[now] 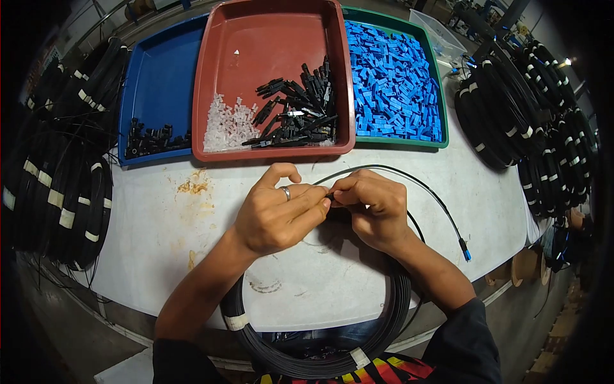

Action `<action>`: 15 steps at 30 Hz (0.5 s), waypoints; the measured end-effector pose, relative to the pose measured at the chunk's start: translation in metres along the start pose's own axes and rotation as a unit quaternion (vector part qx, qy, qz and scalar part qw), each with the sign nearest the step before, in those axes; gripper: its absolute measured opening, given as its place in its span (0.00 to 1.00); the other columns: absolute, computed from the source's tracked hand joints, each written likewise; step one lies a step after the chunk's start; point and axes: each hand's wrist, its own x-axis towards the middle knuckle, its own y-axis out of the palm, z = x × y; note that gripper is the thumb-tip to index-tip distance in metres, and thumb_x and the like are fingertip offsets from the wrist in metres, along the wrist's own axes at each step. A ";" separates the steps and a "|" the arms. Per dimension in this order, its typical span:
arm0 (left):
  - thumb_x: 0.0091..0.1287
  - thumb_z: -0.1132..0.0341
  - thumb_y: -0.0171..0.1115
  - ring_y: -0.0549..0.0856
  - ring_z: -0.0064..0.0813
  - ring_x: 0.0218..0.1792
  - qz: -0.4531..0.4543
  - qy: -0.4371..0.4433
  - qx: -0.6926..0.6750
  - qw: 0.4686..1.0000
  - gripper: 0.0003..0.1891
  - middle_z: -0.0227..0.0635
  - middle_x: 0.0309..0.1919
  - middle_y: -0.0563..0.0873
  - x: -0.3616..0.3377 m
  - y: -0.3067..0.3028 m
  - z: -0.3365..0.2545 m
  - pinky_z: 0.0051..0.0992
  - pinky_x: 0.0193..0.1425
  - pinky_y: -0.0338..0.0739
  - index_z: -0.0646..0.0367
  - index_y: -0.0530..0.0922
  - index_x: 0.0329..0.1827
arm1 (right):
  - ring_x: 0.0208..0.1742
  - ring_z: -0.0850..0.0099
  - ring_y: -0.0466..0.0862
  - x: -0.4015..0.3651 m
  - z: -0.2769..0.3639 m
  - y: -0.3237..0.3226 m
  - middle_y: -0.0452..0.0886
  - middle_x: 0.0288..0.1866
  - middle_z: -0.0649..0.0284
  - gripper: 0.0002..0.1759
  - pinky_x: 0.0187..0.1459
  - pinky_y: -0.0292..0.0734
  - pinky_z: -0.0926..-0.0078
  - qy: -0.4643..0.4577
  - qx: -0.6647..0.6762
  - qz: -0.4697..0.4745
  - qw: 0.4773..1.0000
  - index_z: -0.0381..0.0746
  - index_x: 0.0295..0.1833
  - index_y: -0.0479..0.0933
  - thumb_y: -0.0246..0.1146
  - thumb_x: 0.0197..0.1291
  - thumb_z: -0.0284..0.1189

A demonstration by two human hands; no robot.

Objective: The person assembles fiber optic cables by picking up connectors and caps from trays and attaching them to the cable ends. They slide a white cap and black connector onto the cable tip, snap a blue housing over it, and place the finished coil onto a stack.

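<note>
Cable coil (268, 355) hangs at table edge for slack. Left hand (278, 216) + right hand (374, 208) both pinch its end; red tray (268, 51) parts w/in reach.

Both hands meet over the white table (160, 243): the left hand (278, 214), ring on one finger, and the right hand (374, 208) pinch the end of a thin black cable (409, 182) between their fingertips. The cable arcs right to a blue-tipped connector (465, 249). A taped black cable coil (320, 358) lies under the forearms at the table's near edge. Behind stand three trays — a blue tray (157, 83) with black pieces, a red tray (268, 45) with clear and black parts, a green tray (441, 96) of blue parts. Bundled coils (57, 192) flank both sides.
</note>
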 end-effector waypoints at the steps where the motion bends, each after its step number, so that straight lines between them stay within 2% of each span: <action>1: 0.57 0.75 0.75 0.86 0.21 0.27 0.008 -0.016 -0.005 1.000 0.06 0.31 0.32 0.92 0.000 -0.001 0.000 0.31 0.49 0.77 0.58 0.85 0.27 | 0.33 0.61 0.86 0.000 0.000 0.001 0.87 0.33 0.58 0.15 0.34 0.81 0.67 -0.002 0.001 0.001 1.000 0.34 0.33 0.79 0.65 0.37 0.07; 2: 0.57 0.75 0.75 0.86 0.21 0.27 0.007 -0.017 -0.002 1.000 0.06 0.31 0.32 0.92 -0.002 -0.001 0.002 0.31 0.49 0.77 0.58 0.85 0.27 | 0.33 0.61 0.87 -0.001 0.000 0.002 0.88 0.34 0.58 0.15 0.35 0.82 0.67 0.015 0.000 -0.013 1.000 0.34 0.33 0.80 0.65 0.37 0.08; 4: 0.56 0.75 0.78 0.86 0.24 0.27 -0.013 -0.175 -0.149 0.973 0.06 0.33 0.30 0.93 -0.005 0.002 0.005 0.30 0.49 0.77 0.59 0.86 0.28 | 0.34 0.61 0.87 0.000 0.001 0.003 0.89 0.35 0.58 0.15 0.35 0.82 0.68 0.027 -0.001 -0.025 0.999 0.34 0.33 0.80 0.66 0.38 0.08; 7: 0.55 0.76 0.79 0.87 0.27 0.26 -0.021 -0.229 -0.215 0.949 0.05 0.33 0.29 0.93 -0.006 0.005 0.006 0.31 0.48 0.77 0.60 0.88 0.30 | 0.35 0.60 0.88 -0.001 0.005 0.001 0.89 0.37 0.57 0.15 0.37 0.83 0.66 0.027 -0.039 -0.054 0.997 0.35 0.34 0.80 0.66 0.38 0.09; 8: 0.56 0.77 0.79 0.86 0.27 0.25 -0.021 -0.264 -0.246 0.932 0.05 0.32 0.29 0.93 -0.007 0.006 0.005 0.31 0.48 0.77 0.61 0.88 0.31 | 0.36 0.59 0.88 0.000 0.007 -0.002 0.89 0.38 0.57 0.15 0.38 0.83 0.65 0.005 -0.063 -0.030 0.998 0.35 0.34 0.80 0.66 0.38 0.09; 9: 0.56 0.77 0.79 0.86 0.27 0.25 -0.020 -0.264 -0.248 0.932 0.05 0.32 0.29 0.93 -0.006 0.005 0.004 0.31 0.48 0.77 0.61 0.88 0.31 | 0.36 0.58 0.87 0.000 0.008 -0.004 0.89 0.39 0.57 0.14 0.38 0.83 0.65 -0.016 -0.085 -0.005 0.996 0.35 0.34 0.80 0.66 0.39 0.10; 11: 0.54 0.79 0.79 0.83 0.27 0.22 -0.003 -0.327 -0.290 0.900 0.06 0.37 0.30 0.93 -0.004 0.003 0.002 0.32 0.48 0.77 0.62 0.89 0.31 | 0.37 0.58 0.87 -0.001 0.010 -0.002 0.89 0.40 0.57 0.14 0.39 0.83 0.65 -0.007 -0.093 0.007 0.996 0.35 0.34 0.80 0.66 0.39 0.10; 12: 0.54 0.79 0.79 0.83 0.27 0.22 -0.002 -0.327 -0.290 0.900 0.06 0.37 0.30 0.93 -0.004 0.003 0.003 0.32 0.48 0.77 0.62 0.89 0.31 | 0.37 0.57 0.87 -0.001 0.011 -0.002 0.89 0.41 0.56 0.14 0.39 0.83 0.64 0.003 -0.100 0.020 0.995 0.35 0.35 0.80 0.65 0.39 0.10; 14: 0.54 0.80 0.78 0.82 0.28 0.22 -0.011 -0.180 -0.215 0.960 0.06 0.39 0.28 0.92 -0.005 0.007 0.006 0.31 0.45 0.78 0.63 0.87 0.29 | 0.37 0.58 0.87 0.001 0.009 -0.002 0.89 0.40 0.56 0.14 0.39 0.83 0.65 0.017 -0.076 0.027 0.997 0.34 0.34 0.80 0.65 0.39 0.09; 15: 0.54 0.80 0.78 0.82 0.28 0.22 -0.010 -0.179 -0.217 0.959 0.06 0.39 0.28 0.92 -0.004 0.006 0.006 0.31 0.45 0.78 0.63 0.87 0.29 | 0.36 0.58 0.88 0.001 0.008 -0.002 0.89 0.38 0.56 0.14 0.38 0.83 0.66 0.031 -0.051 0.033 0.998 0.34 0.34 0.80 0.64 0.40 0.09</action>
